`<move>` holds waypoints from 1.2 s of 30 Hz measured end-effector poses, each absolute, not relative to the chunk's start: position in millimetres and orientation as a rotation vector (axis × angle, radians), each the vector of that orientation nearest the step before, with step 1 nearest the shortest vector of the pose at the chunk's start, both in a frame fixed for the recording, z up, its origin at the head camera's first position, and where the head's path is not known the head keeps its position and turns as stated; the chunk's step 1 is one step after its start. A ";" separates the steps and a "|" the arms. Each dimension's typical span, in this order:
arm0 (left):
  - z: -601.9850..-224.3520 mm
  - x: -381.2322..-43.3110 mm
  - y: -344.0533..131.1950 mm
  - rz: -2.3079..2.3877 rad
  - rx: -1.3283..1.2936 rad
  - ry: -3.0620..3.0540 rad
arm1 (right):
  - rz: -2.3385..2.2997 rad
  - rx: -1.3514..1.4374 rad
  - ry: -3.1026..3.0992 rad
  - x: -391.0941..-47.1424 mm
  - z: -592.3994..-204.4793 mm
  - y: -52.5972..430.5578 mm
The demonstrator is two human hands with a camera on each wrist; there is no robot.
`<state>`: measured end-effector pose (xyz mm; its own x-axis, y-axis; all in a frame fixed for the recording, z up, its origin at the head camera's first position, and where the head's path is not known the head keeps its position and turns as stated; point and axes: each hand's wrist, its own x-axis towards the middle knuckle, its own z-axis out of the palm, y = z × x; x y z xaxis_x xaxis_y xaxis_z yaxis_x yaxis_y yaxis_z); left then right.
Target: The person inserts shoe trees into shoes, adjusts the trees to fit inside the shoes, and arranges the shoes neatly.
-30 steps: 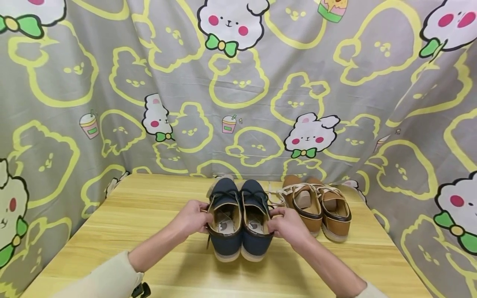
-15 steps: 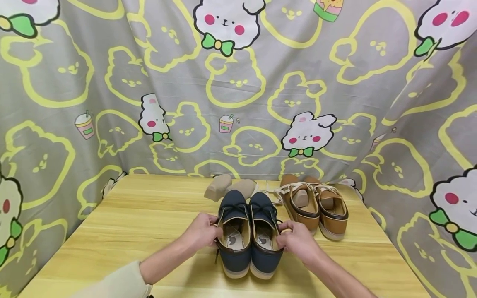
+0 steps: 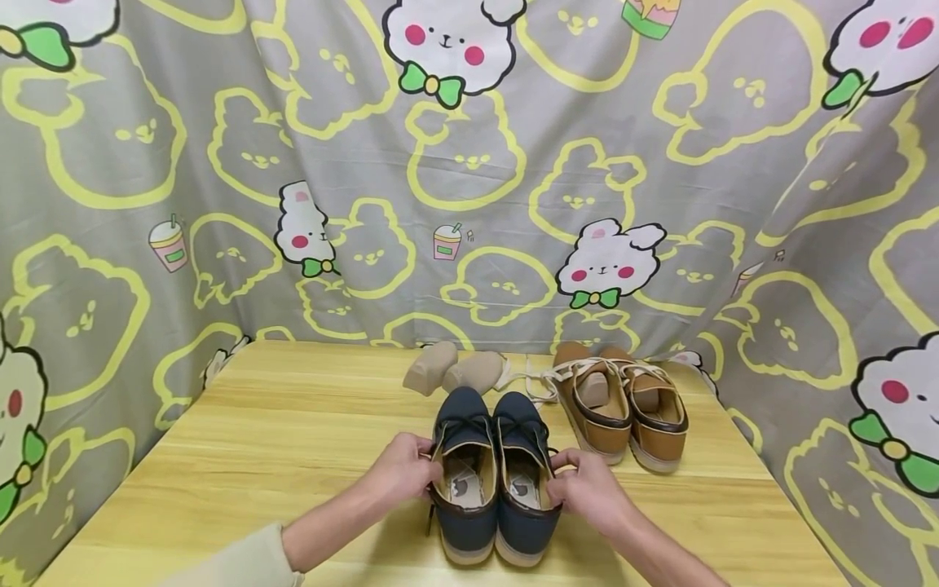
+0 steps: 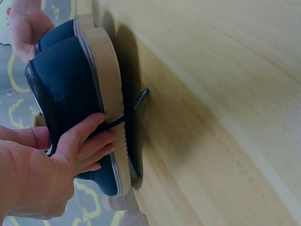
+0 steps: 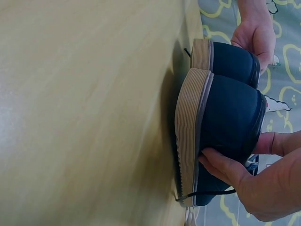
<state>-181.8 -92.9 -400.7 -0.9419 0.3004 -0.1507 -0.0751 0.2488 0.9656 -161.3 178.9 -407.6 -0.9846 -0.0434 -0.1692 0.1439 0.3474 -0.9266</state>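
A pair of navy shoes stands side by side near the front of the table, toes pointing away. My left hand pinches the outer collar of the left shoe, thumb inside the opening and fingers along its side. The right shoe is held the same way by my right hand. In the left wrist view, a dark lace hangs down past the left shoe's ribbed tan sole. Another lace dangles by my right fingers in the right wrist view. Printed insoles show inside both shoes.
Two beige foot-shaped inserts lie behind the navy shoes. Farther right stand a pair of brown shoes with similar inserts inside and pale laces trailing left. A patterned curtain closes off the wooden table at the back and sides.
Both hands have drawn the navy shoes toward me and slightly right. The two beige inserts behind them, mostly hidden before, now show. The brown shoes have stayed put.
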 end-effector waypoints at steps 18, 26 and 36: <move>-407.8 -181.8 -100.8 1.607 0.321 2.276 | -1.640 -0.128 2.353 -165.1 -412.2 187.7; -406.8 -182.0 -103.2 1.586 0.323 2.232 | -1.566 -0.211 2.353 -168.1 -411.0 195.8; -410.1 -185.7 -105.6 1.584 0.286 2.216 | -1.598 -0.254 2.348 -167.9 -408.7 198.5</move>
<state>-185.7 -105.6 -410.1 -0.8991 0.3889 -0.2010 -0.0644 0.3368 0.9394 -167.9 198.5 -408.7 -0.9427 -0.3039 -0.1374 0.0164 0.3692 -0.9292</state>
